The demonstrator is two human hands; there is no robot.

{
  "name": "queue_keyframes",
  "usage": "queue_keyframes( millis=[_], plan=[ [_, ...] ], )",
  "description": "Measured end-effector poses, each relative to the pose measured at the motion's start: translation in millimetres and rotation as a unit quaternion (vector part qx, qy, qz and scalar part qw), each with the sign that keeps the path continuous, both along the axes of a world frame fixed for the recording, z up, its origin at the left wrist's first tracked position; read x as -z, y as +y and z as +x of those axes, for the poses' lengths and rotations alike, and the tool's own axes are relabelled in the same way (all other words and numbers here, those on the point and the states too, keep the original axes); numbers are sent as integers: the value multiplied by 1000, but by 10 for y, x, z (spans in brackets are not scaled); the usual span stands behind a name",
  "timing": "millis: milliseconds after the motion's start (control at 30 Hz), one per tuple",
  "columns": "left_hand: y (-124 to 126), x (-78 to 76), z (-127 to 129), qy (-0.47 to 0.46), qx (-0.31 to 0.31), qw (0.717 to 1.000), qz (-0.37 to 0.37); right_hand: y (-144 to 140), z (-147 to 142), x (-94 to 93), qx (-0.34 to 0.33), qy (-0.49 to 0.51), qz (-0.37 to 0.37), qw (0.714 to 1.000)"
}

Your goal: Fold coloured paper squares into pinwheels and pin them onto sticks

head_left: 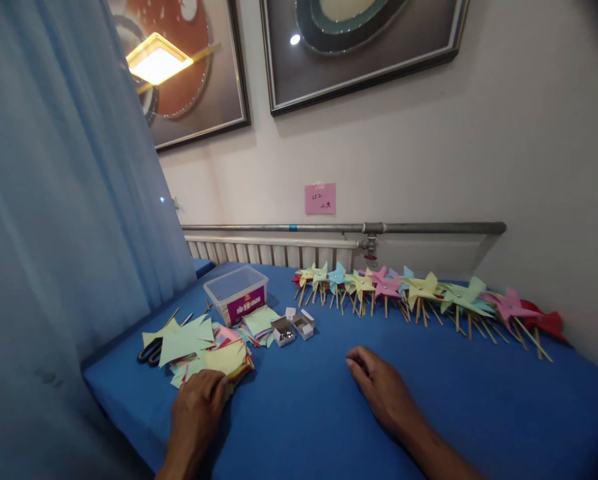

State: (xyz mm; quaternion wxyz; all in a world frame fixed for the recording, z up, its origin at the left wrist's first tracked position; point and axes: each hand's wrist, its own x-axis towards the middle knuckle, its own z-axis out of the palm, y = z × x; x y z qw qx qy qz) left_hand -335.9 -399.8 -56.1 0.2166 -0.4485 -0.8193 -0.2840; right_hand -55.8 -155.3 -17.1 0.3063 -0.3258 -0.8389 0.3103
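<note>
Beside papers point(259, 322), box point(285, 342) of metal pieces point(287, 334)

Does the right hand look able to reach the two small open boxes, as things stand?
Probably yes: the right hand is to their right, and only blue cloth shows between it and the two small open boxes.

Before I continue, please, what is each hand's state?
Left hand: at the paper pile; grip cannot be told.
Right hand: loosely open, holding nothing visible.
</note>
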Motion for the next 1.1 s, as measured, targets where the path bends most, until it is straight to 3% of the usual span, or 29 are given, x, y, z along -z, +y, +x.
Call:
queue_keyframes(
  millis=[200, 367, 433, 533, 567, 633, 700, 767, 900, 1000, 1100],
  plan=[
    [-11, -100, -34, -99, -17, 992, 79, -9, 0, -18, 2, 0, 1, 1000],
    [85, -540, 115, -73, -82, 973, 203, 16, -7, 15, -1, 3, -8, 1000],
    [217, -759, 249, -101, -76, 960, 250, 20, -13, 23, 0, 8, -11, 1000],
    [597, -1014, 516, -256, 17, 931, 260, 18, -23, 31, 9, 26, -24, 999],
    [768, -1068, 614, -336, 81, 906, 245, 19, -25, 35, 13, 35, -32, 999],
    [1142, -1123, 804, -491, 203, 813, 239, 29, -24, 52, 19, 58, -58, 996],
    [1506, -1110, 970, -625, 290, 701, 183, 54, -16, 77, 19, 88, -89, 992],
    [1803, -1030, 1096, -696, 312, 630, 143, 92, -4, 104, 32, 120, -118, 985],
    [2097, -713, 1206, -726, 320, 592, 142, 182, 30, 146, 110, 180, -174, 962],
    [2103, -483, 1210, -743, 331, 565, 140, 239, 65, 190, 98, 207, -201, 952],
    [2061, -391, 1217, -752, 338, 552, 129, 272, 109, 243, 77, 230, -207, 948]
  ],
)
